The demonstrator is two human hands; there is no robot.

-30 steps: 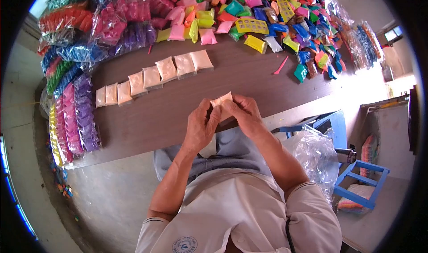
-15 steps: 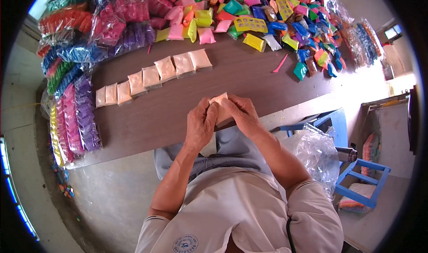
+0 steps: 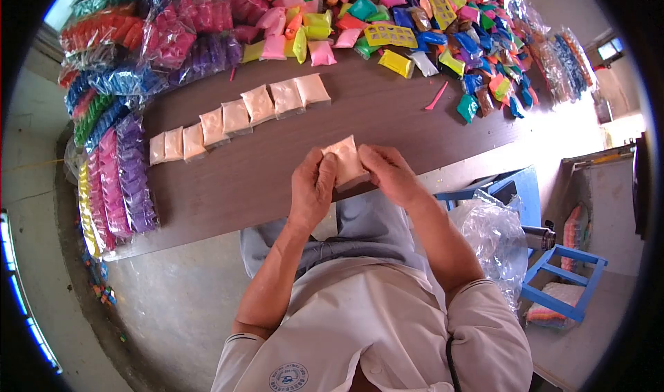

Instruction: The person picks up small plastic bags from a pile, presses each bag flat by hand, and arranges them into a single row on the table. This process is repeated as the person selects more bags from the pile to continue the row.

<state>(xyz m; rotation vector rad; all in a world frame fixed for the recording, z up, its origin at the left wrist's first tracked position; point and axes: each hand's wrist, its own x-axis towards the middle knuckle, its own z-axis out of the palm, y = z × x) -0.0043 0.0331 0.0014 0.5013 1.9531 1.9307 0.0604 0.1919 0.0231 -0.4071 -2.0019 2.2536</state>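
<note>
A small clear packet of peach-coloured material is held between my two hands, just above the table's near edge. My left hand grips its left side, thumb lying over the face. On the opposite side, my right hand pinches the packet's right edge with the fingers bent. Beyond my hands, a slanting row of similar peach packets lies on the brown table, several of them overlapping at their edges.
Bagged purple packets stack along the table's left side. Loose colourful packets heap across the back, with a pink plastic tool before them. To my right stand a blue stool frame and a crumpled clear bag.
My right hand has shifted slightly right, off the packet's face to its edge, so more of the packet shows. My left hand still holds its side.
</note>
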